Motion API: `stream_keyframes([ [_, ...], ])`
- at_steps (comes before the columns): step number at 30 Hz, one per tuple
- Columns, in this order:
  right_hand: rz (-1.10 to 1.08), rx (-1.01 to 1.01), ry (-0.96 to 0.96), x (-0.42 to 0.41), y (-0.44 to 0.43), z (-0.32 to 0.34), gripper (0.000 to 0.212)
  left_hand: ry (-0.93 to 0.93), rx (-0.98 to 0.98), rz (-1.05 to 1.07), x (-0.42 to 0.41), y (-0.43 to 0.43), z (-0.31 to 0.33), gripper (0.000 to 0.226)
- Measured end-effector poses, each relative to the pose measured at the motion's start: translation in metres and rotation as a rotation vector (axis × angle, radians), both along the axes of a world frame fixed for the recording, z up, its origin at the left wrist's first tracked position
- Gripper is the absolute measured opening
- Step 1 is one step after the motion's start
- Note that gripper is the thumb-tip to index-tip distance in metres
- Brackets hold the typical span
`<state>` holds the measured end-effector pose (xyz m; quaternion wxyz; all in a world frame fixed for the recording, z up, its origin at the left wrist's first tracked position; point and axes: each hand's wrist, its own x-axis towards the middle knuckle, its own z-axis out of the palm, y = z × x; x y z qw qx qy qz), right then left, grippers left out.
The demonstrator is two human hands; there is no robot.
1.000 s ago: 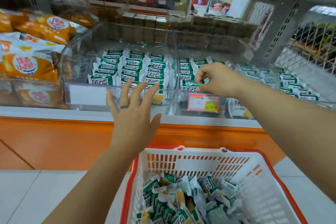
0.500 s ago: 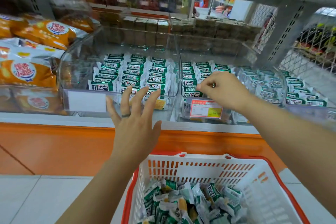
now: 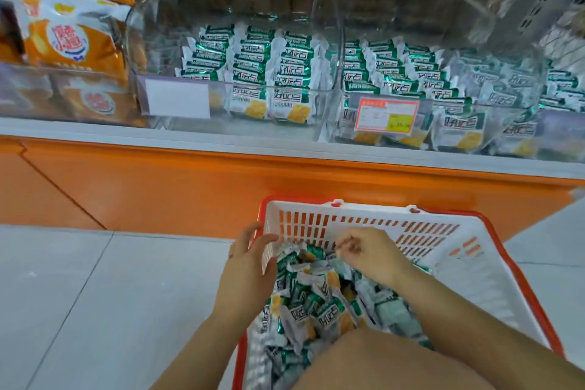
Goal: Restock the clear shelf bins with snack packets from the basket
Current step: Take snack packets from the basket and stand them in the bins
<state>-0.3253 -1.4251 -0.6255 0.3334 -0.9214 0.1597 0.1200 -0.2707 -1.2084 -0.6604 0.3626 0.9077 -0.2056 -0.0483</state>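
Orange bags [image 3: 74,47] L of clear bins [image 3: 164,28]; basket [image 3: 474,263] below.

Lower centre: left hand [image 3: 250,266], fingers straight, lies against the left wall of the basket [image 3: 474,279]. Right hand [image 3: 370,255] is curled over the snack packets [image 3: 316,304] inside, grip unclear. Upper frame: clear bins [image 3: 158,25] with rows of the same packets. Orange bags [image 3: 72,44] upper left.

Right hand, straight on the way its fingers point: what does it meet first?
Most likely the packets heaped in the basket, just under the curled fingers of the right hand; depth is unclear.
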Motion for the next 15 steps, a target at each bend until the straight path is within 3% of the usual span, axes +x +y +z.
stream_keyframes([
  [2, 0.079, 0.024, 0.2, -0.012, 0.006, -0.025, 0.016, 0.009, -0.015, -0.002, -0.001, 0.001, -0.005, 0.035],
  [5, 0.165, 0.028, 0.415, -0.018, 0.012, -0.039, 0.052, 0.012, -0.028, 0.007, 0.0, -0.001, -0.004, 0.032],
  [9, 0.152, 0.053, 0.481, -0.016, 0.015, -0.046, 0.069, 0.004, -0.013, 0.015, 0.001, 0.0, -0.007, 0.028],
  [12, 0.149, 0.043, 0.494, -0.015, 0.018, -0.045, 0.063, -0.01, -0.01, 0.014, 0.001, 0.0, -0.009, 0.027],
  [15, 0.189, -0.005, 0.43, -0.01, 0.016, -0.03, 0.039, -0.042, 0.044, -0.012, 0.0, 0.002, -0.004, 0.032],
])
